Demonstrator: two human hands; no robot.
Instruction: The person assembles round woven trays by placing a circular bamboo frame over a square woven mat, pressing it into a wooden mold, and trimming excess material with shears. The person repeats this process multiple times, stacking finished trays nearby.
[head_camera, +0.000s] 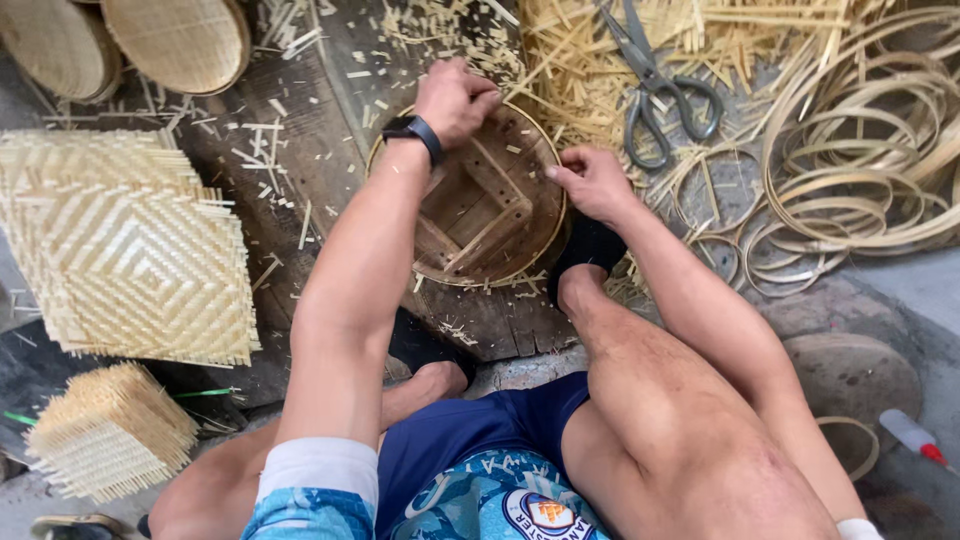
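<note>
**Hands set on a bamboo hoop over a wooden form**

Dark, scrap-strewn boards carry a round wooden form (478, 205) ringed by a thin bamboo hoop (556, 200), centre frame. It looks light, springy and easily split, best pinched at the rim. Left hand (455, 98), curled, presses the far rim; right hand (592, 182) apparently pinches the right edge. Scissors (655, 85) and coiled hoops (860, 150) crowd the right, woven mats (125, 250) the left.

Round wooden form (480, 205) centre on board; woven mats (125, 245) left, scissors (655, 85) behind-right on offcuts, bamboo hoops (860, 160) far right.
</note>
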